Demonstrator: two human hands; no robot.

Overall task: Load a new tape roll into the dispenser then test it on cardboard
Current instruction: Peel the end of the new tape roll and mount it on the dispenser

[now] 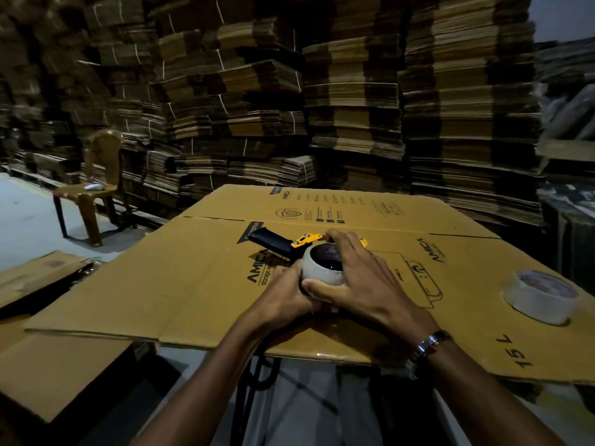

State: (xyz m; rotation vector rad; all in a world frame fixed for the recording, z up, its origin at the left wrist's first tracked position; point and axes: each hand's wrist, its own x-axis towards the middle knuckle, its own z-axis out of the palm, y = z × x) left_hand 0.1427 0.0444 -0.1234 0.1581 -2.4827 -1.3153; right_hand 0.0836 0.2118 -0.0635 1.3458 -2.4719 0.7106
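A clear tape roll (322,272) stands on end over the yellow and black tape dispenser (283,241), which lies on a flattened printed cardboard box (180,284). My right hand (357,278) wraps over the roll's top and right side, thumb across its front. From the left, my left hand (286,296) presses against the roll's base. The dispenser's black handle points up and left; its front part is hidden under my hands. A second tape roll (541,300) lies flat at the right of the cardboard.
Tall stacks of bundled flat cardboard (354,107) wall in the back and right. A brown plastic chair (93,185) stands at the left on the pale floor. More loose cardboard sheets (48,365) lie at the lower left.
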